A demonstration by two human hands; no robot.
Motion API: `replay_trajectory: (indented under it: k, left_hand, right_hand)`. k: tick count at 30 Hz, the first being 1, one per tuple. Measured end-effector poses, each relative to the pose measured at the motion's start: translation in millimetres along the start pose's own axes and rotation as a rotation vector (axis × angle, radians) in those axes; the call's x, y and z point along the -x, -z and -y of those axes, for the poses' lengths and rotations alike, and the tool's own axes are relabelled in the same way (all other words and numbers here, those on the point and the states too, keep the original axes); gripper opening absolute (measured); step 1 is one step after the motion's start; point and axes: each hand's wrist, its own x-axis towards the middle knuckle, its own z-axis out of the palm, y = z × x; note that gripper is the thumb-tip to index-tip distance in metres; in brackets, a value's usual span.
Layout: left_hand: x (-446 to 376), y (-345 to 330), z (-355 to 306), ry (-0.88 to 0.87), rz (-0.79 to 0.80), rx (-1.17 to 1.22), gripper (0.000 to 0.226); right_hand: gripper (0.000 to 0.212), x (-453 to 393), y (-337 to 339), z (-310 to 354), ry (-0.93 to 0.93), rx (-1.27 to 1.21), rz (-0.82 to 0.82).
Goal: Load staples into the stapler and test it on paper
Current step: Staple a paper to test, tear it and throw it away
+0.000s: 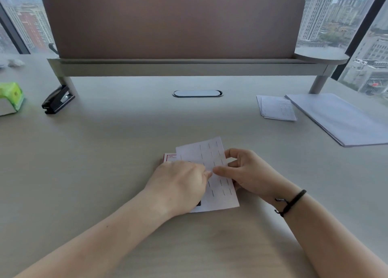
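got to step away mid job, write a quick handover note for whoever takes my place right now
Left hand: pressing down on a dark object, probably a stapler, only a corner showing, over the paper's left edge.
Right hand: pinching the paper at its right edge.
Paper already carries rows of staples; staple box lies beneath its far left corner.
Another black stapler sits far left; stapled sheets and a paper stack far right.
Left: finish this test.
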Motion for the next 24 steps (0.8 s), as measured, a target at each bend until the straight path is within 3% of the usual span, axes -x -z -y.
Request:
replay_trajectory:
  k: [3, 7, 14, 18, 22, 24]
  left_hand:
    - [1, 2, 1, 0.044, -0.015, 0.101, 0.046]
    - [0, 11, 11, 0.170, -0.045, 0.420, 0.048]
    - [1, 16, 29, 0.282, -0.164, 0.753, 0.033]
    - [3, 21, 35, 0.238, -0.252, 1.058, 0.022]
    - [10, 26, 39, 0.083, -0.308, 0.986, 0.006]
    - [15, 23, 40, -0.007, -0.325, 0.867, 0.016]
  right_hand:
    - [0.024, 1, -2, 0, 0.014, 0.039, -0.016]
    - [0.021, 2, -1, 0, 0.036, 0.048, -0.050]
    - [0.022, 0, 10, 0, 0.051, -0.133, -0.115]
    - [0.024, 1, 17, 3, 0.087, -0.231, -0.153]
    - [0.026, 1, 19, 4, 0.140, -0.294, -0.162]
    - [0.027, 0, 19, 4, 0.147, -0.336, -0.145]
